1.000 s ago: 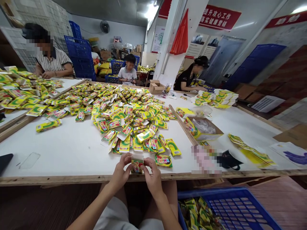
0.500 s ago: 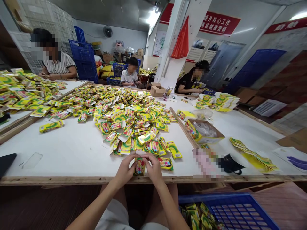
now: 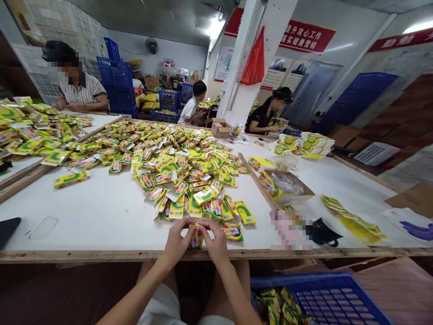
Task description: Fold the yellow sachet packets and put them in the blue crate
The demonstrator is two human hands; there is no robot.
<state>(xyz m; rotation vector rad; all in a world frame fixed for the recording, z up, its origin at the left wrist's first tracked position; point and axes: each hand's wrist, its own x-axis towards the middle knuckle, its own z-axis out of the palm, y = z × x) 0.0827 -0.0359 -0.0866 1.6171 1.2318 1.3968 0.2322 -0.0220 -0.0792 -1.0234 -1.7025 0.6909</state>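
Observation:
My left hand and my right hand both pinch one small yellow and green packet box just above the near wooden edge of the white table. The fingertips of both hands meet over the top of the box. Right behind the hands lies a big heap of the same yellow packets, the nearest ones a few centimetres from my fingers.
A blue plastic crate with several finished packets sits low on my right. A cardboard box and a stack of flat yellow sheets lie to the right. Three other people work at the far side.
The box's white top flap, open a second ago, is now folded down under my fingertips. Both hands have stayed at the table edge.

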